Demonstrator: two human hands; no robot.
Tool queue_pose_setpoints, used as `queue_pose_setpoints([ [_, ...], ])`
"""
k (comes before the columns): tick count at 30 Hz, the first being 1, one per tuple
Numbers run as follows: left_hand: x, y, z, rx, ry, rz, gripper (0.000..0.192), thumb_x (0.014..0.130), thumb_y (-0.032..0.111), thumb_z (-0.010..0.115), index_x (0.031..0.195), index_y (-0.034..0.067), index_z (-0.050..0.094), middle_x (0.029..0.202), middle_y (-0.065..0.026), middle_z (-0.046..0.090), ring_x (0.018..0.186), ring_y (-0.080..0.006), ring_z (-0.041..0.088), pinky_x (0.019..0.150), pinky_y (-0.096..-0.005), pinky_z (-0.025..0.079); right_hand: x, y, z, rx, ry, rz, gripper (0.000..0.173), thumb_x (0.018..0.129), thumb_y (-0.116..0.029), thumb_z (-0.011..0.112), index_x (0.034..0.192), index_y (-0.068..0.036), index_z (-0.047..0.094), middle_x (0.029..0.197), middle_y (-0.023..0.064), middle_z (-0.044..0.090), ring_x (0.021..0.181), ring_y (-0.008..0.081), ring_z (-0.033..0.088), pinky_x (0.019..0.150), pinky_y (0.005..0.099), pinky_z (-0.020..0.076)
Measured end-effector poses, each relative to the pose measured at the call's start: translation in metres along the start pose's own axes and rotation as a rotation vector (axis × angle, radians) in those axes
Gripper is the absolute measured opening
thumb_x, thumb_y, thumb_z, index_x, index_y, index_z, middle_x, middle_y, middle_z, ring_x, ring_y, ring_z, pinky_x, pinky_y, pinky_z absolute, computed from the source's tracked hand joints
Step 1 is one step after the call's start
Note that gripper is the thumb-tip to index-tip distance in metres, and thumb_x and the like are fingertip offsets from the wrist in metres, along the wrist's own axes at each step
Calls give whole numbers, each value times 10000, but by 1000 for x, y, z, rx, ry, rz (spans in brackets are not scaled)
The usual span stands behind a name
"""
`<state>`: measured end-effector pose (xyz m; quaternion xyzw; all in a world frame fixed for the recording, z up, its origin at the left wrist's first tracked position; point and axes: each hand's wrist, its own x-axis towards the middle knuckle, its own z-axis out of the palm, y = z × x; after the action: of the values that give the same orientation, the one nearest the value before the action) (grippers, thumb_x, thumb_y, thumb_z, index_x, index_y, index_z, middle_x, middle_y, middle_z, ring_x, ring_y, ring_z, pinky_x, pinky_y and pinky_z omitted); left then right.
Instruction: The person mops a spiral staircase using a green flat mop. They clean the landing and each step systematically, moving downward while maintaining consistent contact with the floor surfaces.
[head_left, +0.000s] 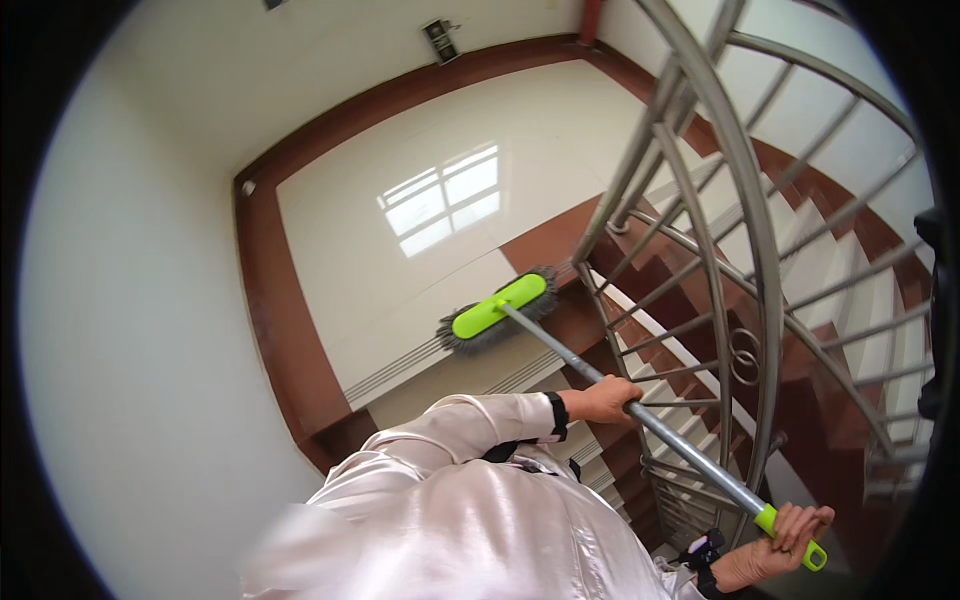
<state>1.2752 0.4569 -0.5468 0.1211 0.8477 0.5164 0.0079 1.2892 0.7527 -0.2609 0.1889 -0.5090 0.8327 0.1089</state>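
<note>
My left hand (606, 399) is wrapped around the grey metal pole (690, 450) of a dust mop, partway along its length. Nearer the end, my right hand (784, 544) grips the green handle (814, 557), which ends in a hanging loop. The pole slants up and left to a bright green mop head (499, 306) with a grey fringe (541, 306). This head lies across the landing's front edge, touching the pale tiles (352, 300) near the grooved strips. Part of the handle is hidden under my right fingers.
A stainless steel stair railing (761, 247) rises close on the right, beside the pole. Red-brown and pale steps (525, 367) descend below the landing. Further stairs (810, 240) run beyond the railing. White walls (135, 300) with a red-brown border (281, 330) enclose the landing. A small dark fixture (440, 41) sits low on the far wall.
</note>
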Motion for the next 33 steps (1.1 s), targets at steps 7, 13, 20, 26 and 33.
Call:
queue_pose_setpoints([
  [7,-72,0,-66,46,226,-146,210,723,218,756,857,113,633,850,-106,646,877,-353,622,733,-470,442,32,39,78,202,-412,138,109,993,-65,542,1049,-4,472,622,-20,327,462,39,267,518,228,245],
  [13,-202,-19,-101,72,300,-400,306,759,410,753,771,128,635,769,-101,655,811,-343,643,709,-479,436,2,86,134,353,-462,331,252,908,-81,673,960,-38,431,592,1,405,444,71,345,480,243,308],
  [20,-287,-45,-133,128,309,-573,432,688,520,792,715,113,649,704,-123,656,736,-358,659,648,-468,482,-34,115,187,325,-579,471,244,888,-128,686,952,-50,463,556,-43,365,446,42,333,546,234,304],
  [26,-259,-31,-143,73,518,-451,418,683,464,817,746,92,639,735,-132,651,758,-371,644,679,-475,470,-24,90,225,449,-596,342,113,1012,-42,472,1091,37,493,602,-25,336,482,50,264,597,242,271],
  [33,-334,-92,-164,351,789,-457,278,670,296,802,736,98,618,717,-131,615,787,-376,628,707,-487,479,-67,144,271,418,-701,424,198,967,-109,590,1118,-20,500,606,-64,369,493,25,317,567,243,256],
])
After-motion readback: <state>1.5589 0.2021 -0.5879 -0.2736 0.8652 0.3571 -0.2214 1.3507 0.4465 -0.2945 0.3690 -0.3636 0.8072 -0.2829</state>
